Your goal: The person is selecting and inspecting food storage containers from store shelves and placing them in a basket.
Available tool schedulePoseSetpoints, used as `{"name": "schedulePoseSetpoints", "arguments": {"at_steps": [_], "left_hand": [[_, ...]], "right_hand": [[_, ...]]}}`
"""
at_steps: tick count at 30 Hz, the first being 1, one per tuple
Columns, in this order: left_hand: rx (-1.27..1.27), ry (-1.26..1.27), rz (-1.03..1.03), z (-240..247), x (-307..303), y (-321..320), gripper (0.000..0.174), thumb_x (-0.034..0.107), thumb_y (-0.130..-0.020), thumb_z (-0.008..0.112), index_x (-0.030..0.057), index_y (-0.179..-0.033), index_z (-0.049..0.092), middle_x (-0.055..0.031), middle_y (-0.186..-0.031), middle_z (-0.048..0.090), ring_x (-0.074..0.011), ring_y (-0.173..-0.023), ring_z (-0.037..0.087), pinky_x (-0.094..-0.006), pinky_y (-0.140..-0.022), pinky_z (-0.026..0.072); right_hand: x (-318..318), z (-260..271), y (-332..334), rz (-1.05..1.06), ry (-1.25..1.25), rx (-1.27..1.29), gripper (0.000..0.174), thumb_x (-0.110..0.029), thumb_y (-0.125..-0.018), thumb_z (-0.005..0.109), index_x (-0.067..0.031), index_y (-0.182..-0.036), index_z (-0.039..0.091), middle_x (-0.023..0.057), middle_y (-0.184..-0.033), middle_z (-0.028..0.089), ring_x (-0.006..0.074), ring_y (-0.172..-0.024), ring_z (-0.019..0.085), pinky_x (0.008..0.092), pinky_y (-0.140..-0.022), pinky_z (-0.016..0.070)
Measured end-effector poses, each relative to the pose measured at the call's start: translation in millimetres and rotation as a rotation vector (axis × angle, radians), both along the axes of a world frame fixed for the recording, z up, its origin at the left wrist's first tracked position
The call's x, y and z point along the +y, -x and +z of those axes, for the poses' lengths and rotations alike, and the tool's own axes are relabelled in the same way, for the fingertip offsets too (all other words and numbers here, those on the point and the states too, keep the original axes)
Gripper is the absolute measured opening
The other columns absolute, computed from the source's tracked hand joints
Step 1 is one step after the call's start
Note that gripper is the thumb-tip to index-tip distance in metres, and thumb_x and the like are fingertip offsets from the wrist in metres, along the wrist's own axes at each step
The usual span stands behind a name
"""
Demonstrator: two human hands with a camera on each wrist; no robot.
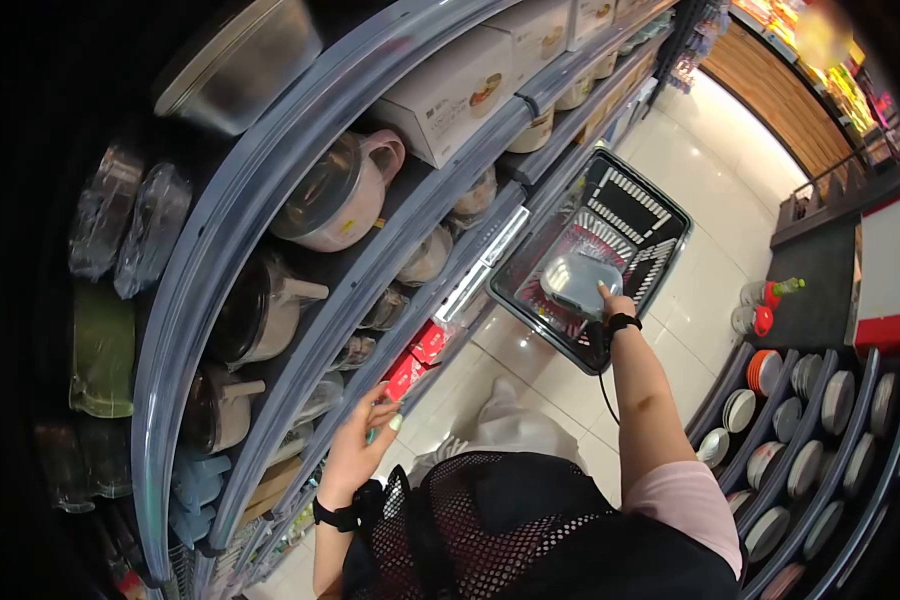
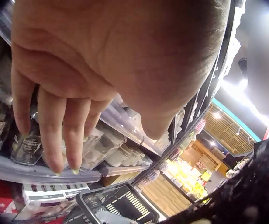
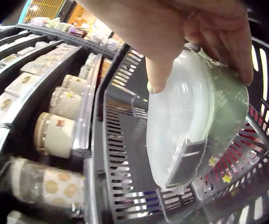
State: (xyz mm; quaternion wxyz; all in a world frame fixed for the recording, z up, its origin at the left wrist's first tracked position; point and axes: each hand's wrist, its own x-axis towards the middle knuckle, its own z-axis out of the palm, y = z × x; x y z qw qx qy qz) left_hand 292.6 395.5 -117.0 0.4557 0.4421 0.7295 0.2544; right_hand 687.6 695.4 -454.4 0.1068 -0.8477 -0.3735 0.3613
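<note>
My right hand (image 1: 620, 308) grips an oval lidded food container (image 1: 576, 280) inside a black shopping basket (image 1: 670, 270). In the right wrist view, the container shows a pale translucent lid (image 3: 174, 116), a green body (image 3: 230, 100) and a grey clip (image 3: 186, 161). The thumb lies on the lid, with the fingers across the green side. My left hand (image 1: 358, 450) is held beside the shelves, fingers loosely extended and nothing in them. From the head, its fingertips overlap red boxes (image 1: 406, 374); in the left wrist view, the palm (image 2: 88, 51) faces the camera.
Grey-edged shelves (image 1: 270, 150) run along the left, holding white boxes (image 1: 460, 90), a pink-handled pot (image 1: 340, 200) and dark-lidded pots (image 1: 260, 310). Racks of plates and bowls (image 1: 765, 465) line the right. Pale floor tiles (image 1: 720, 190) lie between.
</note>
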Motion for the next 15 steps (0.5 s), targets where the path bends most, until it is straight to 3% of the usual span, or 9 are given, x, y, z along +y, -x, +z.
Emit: {"name": "schedulePoseSetpoints", "arguments": {"at_steps": [1,3,7,9,10,12,13,14,15], "left_hand": [[0.050,0.000,-0.039,3.8,4.9,-3.7,0.055,0.016,-0.094,0.060,0.0056,-0.142,0.037,-0.0145,-0.119,0.066,-0.0230,-0.109,0.064,-0.0344,-0.094,0.0472],[0.156,0.015,-0.105,15.8,9.3,-6.0,0.055,0.014,-0.092,0.062,0.0064,-0.141,0.040,-0.0157,-0.120,0.065,-0.0276,-0.112,0.063,-0.0355,-0.093,0.0475],[0.291,0.131,-0.040,7.2,-11.5,5.6,0.054,0.028,-0.090,0.064,0.0088,-0.136,0.046,-0.0171,-0.115,0.067,-0.0318,-0.109,0.064,-0.0363,-0.090,0.0500],[0.319,0.177,-0.004,6.1,-24.1,6.6,0.054,0.028,-0.089,0.065,0.0088,-0.136,0.046,-0.0165,-0.114,0.067,-0.0317,-0.108,0.064,-0.0368,-0.088,0.0505],[0.354,0.208,0.036,5.9,-32.1,6.9,0.054,0.028,-0.089,0.065,0.0087,-0.136,0.046,-0.0159,-0.114,0.068,-0.0316,-0.108,0.065,-0.0373,-0.087,0.0510],[0.369,0.159,0.039,-2.0,-42.8,7.5,0.055,0.030,-0.089,0.065,0.0088,-0.136,0.046,-0.0148,-0.114,0.068,-0.0307,-0.107,0.065,-0.0370,-0.082,0.0523],[0.334,0.234,0.078,2.7,-41.5,3.1,0.054,0.028,-0.090,0.064,0.0083,-0.137,0.045,-0.0154,-0.115,0.068,-0.0304,-0.109,0.064,-0.0382,-0.087,0.0501],[0.301,0.308,0.117,8.2,-40.0,-0.5,0.053,0.027,-0.091,0.063,0.0078,-0.137,0.044,-0.0160,-0.116,0.067,-0.0300,-0.112,0.063,-0.0394,-0.093,0.0480],[0.313,0.346,0.110,11.3,-36.4,-2.4,0.053,0.030,-0.092,0.062,0.0071,-0.137,0.044,-0.0157,-0.116,0.067,-0.0301,-0.112,0.063,-0.0399,-0.093,0.0479]], "right_hand": [[3.5,5.9,11.5,0.019,0.070,-0.108,0.092,-0.072,-0.069,0.068,0.0113,-0.107,0.066,0.0287,-0.114,0.064,0.0371,-0.114,0.060,0.0419,-0.096,0.0465],[14.6,-37.0,13.9,0.119,0.167,-0.114,0.093,-0.074,-0.070,0.064,0.0090,-0.111,0.065,0.0266,-0.119,0.062,0.0354,-0.115,0.060,0.0416,-0.097,0.0464],[18.0,-85.4,18.8,0.227,0.283,-0.071,0.100,-0.080,-0.073,0.055,0.0071,-0.122,0.060,0.0260,-0.128,0.057,0.0334,-0.124,0.053,0.0413,-0.102,0.0416],[12.2,-79.6,23.1,0.240,0.317,0.013,0.103,-0.083,-0.074,0.049,0.0049,-0.127,0.056,0.0250,-0.135,0.052,0.0335,-0.130,0.048,0.0414,-0.106,0.0372],[10.9,-107.5,16.7,0.244,0.323,0.009,0.103,-0.083,-0.074,0.049,0.0049,-0.127,0.056,0.0250,-0.135,0.052,0.0335,-0.130,0.048,0.0414,-0.106,0.0372],[12.1,-187.0,6.9,0.135,0.369,0.115,0.102,-0.082,-0.075,0.051,0.0059,-0.127,0.056,0.0246,-0.135,0.053,0.0333,-0.129,0.048,0.0407,-0.106,0.0374],[13.6,-142.1,12.4,0.146,0.462,0.197,0.099,-0.079,-0.077,0.051,0.0056,-0.128,0.055,0.0242,-0.135,0.052,0.0313,-0.130,0.048,0.0394,-0.106,0.0366],[7.1,-130.3,18.7,0.011,0.415,0.290,0.095,-0.076,-0.080,0.052,0.0050,-0.129,0.054,0.0236,-0.136,0.052,0.0297,-0.131,0.048,0.0388,-0.107,0.0359],[7.9,-183.9,6.9,0.027,0.403,0.252,0.093,-0.075,-0.080,0.051,0.0039,-0.129,0.054,0.0230,-0.136,0.052,0.0296,-0.131,0.048,0.0392,-0.107,0.0360]]}}
